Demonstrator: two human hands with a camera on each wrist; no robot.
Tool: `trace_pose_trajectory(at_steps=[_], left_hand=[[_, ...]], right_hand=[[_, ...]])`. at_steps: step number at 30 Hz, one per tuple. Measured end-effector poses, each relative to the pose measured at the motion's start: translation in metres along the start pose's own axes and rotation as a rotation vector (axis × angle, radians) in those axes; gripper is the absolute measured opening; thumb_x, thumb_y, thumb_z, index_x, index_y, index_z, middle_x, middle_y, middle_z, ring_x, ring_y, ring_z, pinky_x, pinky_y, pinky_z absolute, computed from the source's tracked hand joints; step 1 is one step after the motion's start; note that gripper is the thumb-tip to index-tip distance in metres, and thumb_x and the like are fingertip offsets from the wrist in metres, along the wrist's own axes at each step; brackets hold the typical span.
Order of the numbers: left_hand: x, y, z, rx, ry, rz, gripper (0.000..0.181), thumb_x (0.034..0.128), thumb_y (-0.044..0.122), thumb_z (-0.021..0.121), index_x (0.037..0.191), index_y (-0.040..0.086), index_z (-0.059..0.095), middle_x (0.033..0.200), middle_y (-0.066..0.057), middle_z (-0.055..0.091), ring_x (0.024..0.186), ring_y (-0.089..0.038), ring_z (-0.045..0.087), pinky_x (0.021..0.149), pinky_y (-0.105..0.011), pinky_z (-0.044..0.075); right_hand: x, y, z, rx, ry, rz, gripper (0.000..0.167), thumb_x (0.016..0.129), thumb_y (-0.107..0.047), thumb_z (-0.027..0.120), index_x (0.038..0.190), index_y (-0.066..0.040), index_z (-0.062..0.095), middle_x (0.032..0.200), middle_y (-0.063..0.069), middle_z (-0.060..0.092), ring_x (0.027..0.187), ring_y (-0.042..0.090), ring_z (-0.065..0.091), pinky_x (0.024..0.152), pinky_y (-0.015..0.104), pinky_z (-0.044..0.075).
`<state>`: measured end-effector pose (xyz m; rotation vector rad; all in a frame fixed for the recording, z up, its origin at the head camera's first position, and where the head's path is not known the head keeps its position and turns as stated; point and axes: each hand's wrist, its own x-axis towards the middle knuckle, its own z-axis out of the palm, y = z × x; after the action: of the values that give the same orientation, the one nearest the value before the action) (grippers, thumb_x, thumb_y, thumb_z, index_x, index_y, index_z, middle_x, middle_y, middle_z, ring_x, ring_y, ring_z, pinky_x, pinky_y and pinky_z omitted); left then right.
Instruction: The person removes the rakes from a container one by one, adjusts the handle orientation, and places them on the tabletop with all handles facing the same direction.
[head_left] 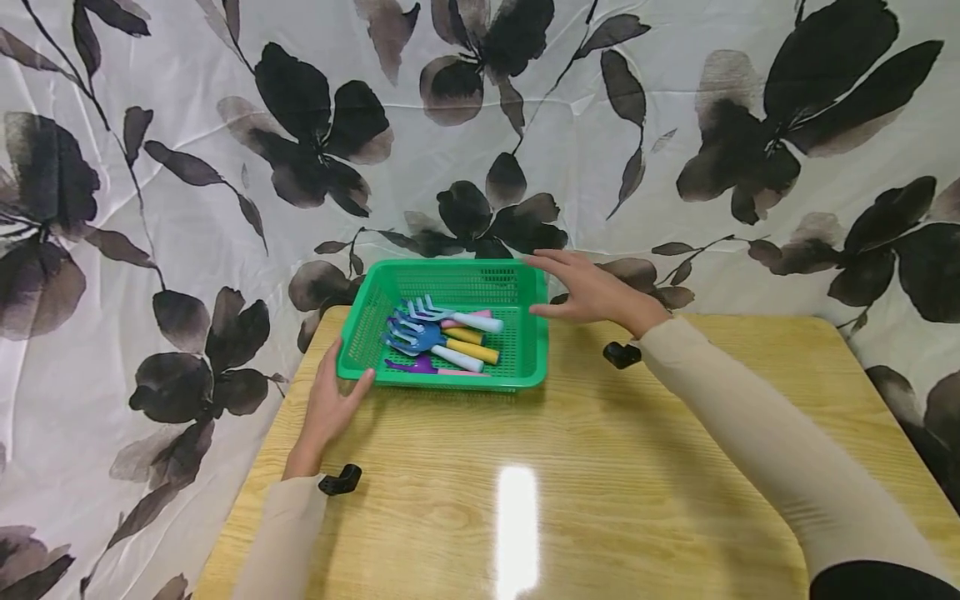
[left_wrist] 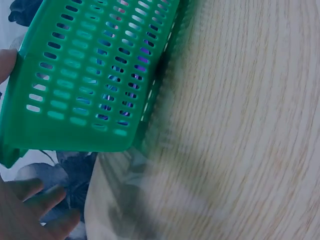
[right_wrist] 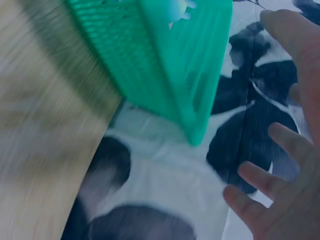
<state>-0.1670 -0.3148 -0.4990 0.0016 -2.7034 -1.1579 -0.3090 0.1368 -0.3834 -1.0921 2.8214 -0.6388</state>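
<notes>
Nearest my viewpoint, the left sleeve (head_left: 281, 533) and right sleeve (head_left: 780, 450) reach forward above a wooden table (head_left: 420, 500), whose near half carries a bright glare streak (head_left: 517, 525). Beyond the sleeves, a small black device sits at each wrist. The left hand (head_left: 326, 408) stands at the near left corner of a green basket (head_left: 536, 350). I see its fingers extended and spread, clenched on nothing; in my left wrist view the thumb lies at the rim, though I cannot tell whether it presses there.

The basket stands upright near the table's far edge, left of centre. In it lie several toy garden tools: a blue fork (head_left: 417, 336) among pale and yellow handles (head_left: 476, 348), a pale blue fork (head_left: 442, 313) behind it, and a purple tool (head_left: 423, 364) near the front wall.

The right hand (head_left: 588, 287) is at the basket's far right corner, fingers straight, parted and grasping nothing. Farthest off hangs a white cloth (head_left: 570, 183) with dark flowers.
</notes>
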Motion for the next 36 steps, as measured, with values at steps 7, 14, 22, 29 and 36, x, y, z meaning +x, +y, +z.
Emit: trace_pose_trajectory(at_steps=[7,14,22,29,36], left_hand=[[-0.002,-0.004,0.007,-0.207,-0.034,-0.048,0.086,0.1019,0.041,0.064,0.166,0.025,0.009,0.162,-0.022,0.032,0.145,-0.039,0.039,0.112,-0.058,0.038],[0.000,-0.004,0.011,-0.397,-0.040,-0.093,0.087,0.1009,0.027,0.068,0.166,0.026,0.011,0.159,-0.024,0.036,0.141,-0.040,0.044,0.106,-0.046,0.046],[0.004,-0.006,0.014,-0.535,-0.013,-0.074,0.084,0.0996,0.012,0.068,0.165,0.016,0.015,0.159,-0.023,0.034,0.141,-0.041,0.043,0.095,-0.019,0.048],[0.004,-0.016,0.019,-0.589,0.020,-0.042,0.083,0.0994,0.007,0.066,0.164,0.015,0.016,0.160,-0.024,0.032,0.142,-0.042,0.041,0.103,-0.026,0.044],[-0.005,0.003,0.011,-0.599,0.014,-0.056,0.082,0.0984,0.008,0.068,0.163,0.008,0.017,0.156,-0.027,0.037,0.139,-0.042,0.044,0.109,-0.044,0.041]], right_hand=[[0.045,-0.020,0.018,0.059,-0.097,-0.015,0.078,0.095,-0.047,0.072,0.160,-0.021,0.038,0.164,0.013,0.033,0.149,0.038,0.033,0.115,0.061,0.032],[0.076,-0.034,0.039,0.091,-0.138,-0.026,0.077,0.096,-0.046,0.071,0.160,-0.019,0.038,0.163,0.008,0.037,0.149,0.032,0.034,0.117,0.054,0.031],[0.092,-0.039,0.061,0.134,-0.203,0.052,0.077,0.096,-0.044,0.071,0.160,-0.019,0.036,0.151,0.020,0.044,0.136,0.038,0.047,0.109,0.057,0.039],[0.101,-0.039,0.076,0.153,-0.226,0.077,0.073,0.097,-0.040,0.072,0.158,-0.017,0.040,0.149,0.021,0.043,0.131,0.037,0.049,0.105,0.055,0.042],[0.112,-0.042,0.098,0.128,-0.224,0.071,0.061,0.097,-0.031,0.073,0.147,-0.005,0.053,0.137,0.021,0.056,0.125,0.036,0.053,0.102,0.050,0.045]])
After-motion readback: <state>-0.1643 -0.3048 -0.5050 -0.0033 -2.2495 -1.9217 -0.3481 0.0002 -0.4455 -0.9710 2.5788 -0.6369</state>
